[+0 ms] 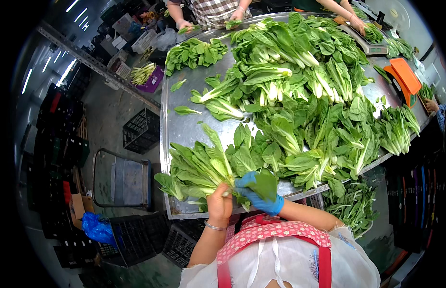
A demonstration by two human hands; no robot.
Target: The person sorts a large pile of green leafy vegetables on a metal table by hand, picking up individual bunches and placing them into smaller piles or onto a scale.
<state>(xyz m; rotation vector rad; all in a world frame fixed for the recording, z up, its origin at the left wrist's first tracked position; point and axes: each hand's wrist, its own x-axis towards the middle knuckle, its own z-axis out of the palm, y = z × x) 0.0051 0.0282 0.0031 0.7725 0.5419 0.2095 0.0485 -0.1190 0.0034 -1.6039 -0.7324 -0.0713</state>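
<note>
My left hand [219,204], bare and with a bracelet at the wrist, grips the pale stem base of a leafy green vegetable head [199,167]. Its leaves fan out to the left over the near left corner of the metal table [179,135]. In a blue glove, my right hand [268,203] is closed at the same stem base, with a broad green leaf [263,185] covering part of its fingers. That leaf looks blurred. Just beyond my hands begins a large pile of leafy greens [280,133], with white stems pointing several ways.
Across the table a person in a checked apron [219,12] holds greens. Another person's hand [358,25] is at a scale [374,48]. An orange scale [405,79] stands at right. Black crates [136,234] and a cart [127,180] are on the floor at left; fallen leaves [352,207] lie below right.
</note>
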